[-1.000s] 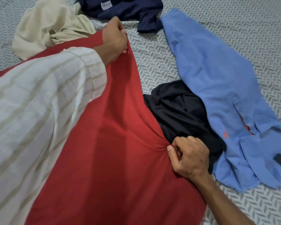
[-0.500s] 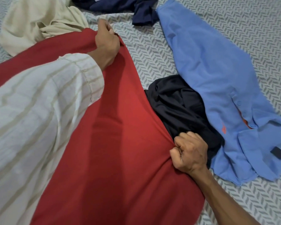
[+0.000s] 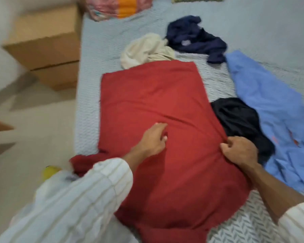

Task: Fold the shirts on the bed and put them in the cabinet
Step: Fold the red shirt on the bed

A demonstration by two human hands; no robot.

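**Q:** Where is the red shirt (image 3: 158, 102), and what could fail from here?

**A:** It lies spread flat on the bed (image 3: 95, 55), along the left edge, with one bunched part hanging off that edge by my left sleeve. Judged risk one — if I pull the fold toward me, that hanging part may drag the shirt off the mattress. Risk two: the right edge touches the black shirt (image 3: 239, 118), so a fold taken there could catch black cloth inside it.

**Q:** State of the fingers?

**A:** My left hand (image 3: 152, 140) rests on the middle of the red cloth, fingers curled and gathering a small ridge of it. My right hand (image 3: 239, 151) is on the shirt's right edge, fingers bent, pinching the hem — the frame is blurred, so how firmly I cannot tell.

**Q:** And around it?

**A:** The blue shirt (image 3: 270, 106) lies to the right, partly over the black one. The cream shirt (image 3: 144, 50) touches the far red edge; the navy shirt (image 3: 193, 39) lies beyond. A cardboard box (image 3: 47, 42) stands beside the bed
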